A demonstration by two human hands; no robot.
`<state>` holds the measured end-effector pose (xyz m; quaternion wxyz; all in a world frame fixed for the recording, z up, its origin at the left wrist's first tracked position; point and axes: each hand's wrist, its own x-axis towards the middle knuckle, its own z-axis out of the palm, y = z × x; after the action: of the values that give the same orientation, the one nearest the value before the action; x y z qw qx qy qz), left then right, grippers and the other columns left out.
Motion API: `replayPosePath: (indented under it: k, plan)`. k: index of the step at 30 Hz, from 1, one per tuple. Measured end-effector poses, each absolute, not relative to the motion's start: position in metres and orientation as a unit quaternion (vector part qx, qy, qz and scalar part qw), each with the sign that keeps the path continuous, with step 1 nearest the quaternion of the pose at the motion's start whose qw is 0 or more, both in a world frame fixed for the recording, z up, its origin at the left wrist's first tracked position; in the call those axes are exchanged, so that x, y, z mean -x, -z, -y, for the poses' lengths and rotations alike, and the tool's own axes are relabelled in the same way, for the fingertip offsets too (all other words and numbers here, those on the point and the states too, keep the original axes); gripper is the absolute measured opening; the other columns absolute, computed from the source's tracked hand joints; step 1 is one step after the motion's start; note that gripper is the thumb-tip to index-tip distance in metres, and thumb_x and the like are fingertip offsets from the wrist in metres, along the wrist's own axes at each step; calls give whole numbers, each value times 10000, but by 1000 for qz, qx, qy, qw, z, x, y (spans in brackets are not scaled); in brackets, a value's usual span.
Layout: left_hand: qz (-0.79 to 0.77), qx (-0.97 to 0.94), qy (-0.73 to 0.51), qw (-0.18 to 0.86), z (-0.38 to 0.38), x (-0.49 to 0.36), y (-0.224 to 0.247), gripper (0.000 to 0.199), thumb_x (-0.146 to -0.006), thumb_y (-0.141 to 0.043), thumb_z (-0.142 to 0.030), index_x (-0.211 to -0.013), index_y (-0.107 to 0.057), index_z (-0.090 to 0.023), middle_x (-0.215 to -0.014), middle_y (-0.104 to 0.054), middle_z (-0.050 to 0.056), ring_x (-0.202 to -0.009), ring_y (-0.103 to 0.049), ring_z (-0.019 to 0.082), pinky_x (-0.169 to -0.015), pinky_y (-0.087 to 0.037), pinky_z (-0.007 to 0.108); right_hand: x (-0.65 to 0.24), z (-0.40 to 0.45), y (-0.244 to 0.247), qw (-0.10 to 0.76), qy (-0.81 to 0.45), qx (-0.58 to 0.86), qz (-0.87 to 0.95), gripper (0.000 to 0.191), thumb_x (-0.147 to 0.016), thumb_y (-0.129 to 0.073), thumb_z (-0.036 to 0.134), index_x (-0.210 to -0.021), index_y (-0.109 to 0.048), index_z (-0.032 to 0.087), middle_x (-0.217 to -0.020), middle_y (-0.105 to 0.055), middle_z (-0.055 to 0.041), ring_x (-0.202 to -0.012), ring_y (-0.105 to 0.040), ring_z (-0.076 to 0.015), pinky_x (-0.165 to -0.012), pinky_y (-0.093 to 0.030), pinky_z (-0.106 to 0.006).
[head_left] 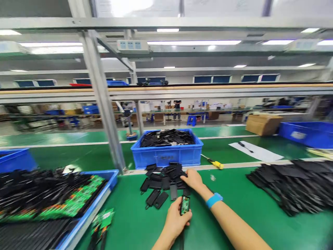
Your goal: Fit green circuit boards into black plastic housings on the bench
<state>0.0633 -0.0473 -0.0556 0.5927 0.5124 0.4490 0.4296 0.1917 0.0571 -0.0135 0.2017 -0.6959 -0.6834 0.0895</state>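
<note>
My left hand (177,216) is closed around a small black plastic case with a green circuit board (185,205) showing in its open top; a black cable hangs below it. My right hand (193,178), with a blue band (214,200) on its wrist, reaches to the right side of a loose pile of black plastic covers (165,182). Its thumb and fingers pinch one cover (183,174) at the pile's edge. The pile lies on the green table mat (135,222), just in front of a blue bin (166,156) heaped with black parts.
Left stands a blue tray (90,208) of black parts and green circuit boards, with loose cabled boards (104,218) beside it. A yellow-handled screwdriver (217,164) lies right of the bin. Black parts (293,185) are stacked at right. A metal post (104,104) rises behind.
</note>
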Motion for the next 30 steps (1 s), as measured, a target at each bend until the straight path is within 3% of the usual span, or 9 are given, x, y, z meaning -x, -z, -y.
replayPosePath:
  k: [4,11,16,19,22,25,30]
  plan:
    - [-463,-470,-477,581,39,-63,63,609,-486,-775,-320,-1004,-524,-121,-696,-636,21,-561,-557,144,-429,-461,220,-196,-48,5,254,-74,696,667,103,-803,-527,214,-823,-602,146,-797,-667,-83,-754,-617,-198,-646,-411,-265]
    - [-444,-320,-515,660,33,-55,35,519,-477,-817,-251,-926,-593,-119,-803,-685,69,-717,-630,168,-578,-523,215,-196,14,11,334,-61,577,743,85,-775,-568,186,-852,-600,197,-822,-652,-1,-770,-593,-127,-693,-426,-197]
    - [-449,-276,-523,670,32,-50,31,450,-462,-805,-172,-868,-615,-134,-797,-670,34,-682,-629,165,-521,-513,214,-196,47,29,410,-102,421,803,287,-742,-518,99,-996,-630,172,-965,-665,-60,-887,-604,-157,-778,-466,-227]
    - [-450,-303,-522,658,35,-49,32,476,-442,-806,-163,-871,-603,-140,-812,-674,37,-704,-634,179,-512,-505,213,-197,50,31,483,-161,389,768,271,-736,-493,77,-919,-666,175,-957,-673,-56,-912,-610,-155,-831,-464,-244]
    - [-456,-338,-511,645,39,-49,31,519,-449,-809,-199,-911,-581,-139,-802,-672,35,-683,-619,166,-507,-492,208,-197,49,28,526,-230,433,695,236,-722,-543,125,-918,-656,196,-915,-641,-31,-760,-608,-134,-674,-489,-232]
    - [-442,-403,-487,637,43,-54,30,547,-501,-798,-247,-982,-565,-129,-805,-665,37,-657,-593,150,-504,-474,208,-199,45,29,545,-299,487,614,432,-689,-575,159,-1118,-565,205,-934,-572,-27,-595,-524,-87,-484,-417,-190]
    - [-410,-437,-478,642,52,-63,33,612,-554,-787,-292,-1097,-542,-156,-949,-657,67,-752,-601,165,-599,-484,235,-207,40,33,548,-351,493,578,264,-778,-505,250,-1017,-592,181,-642,-494,34,-537,-465,-91,-480,-378,-191]
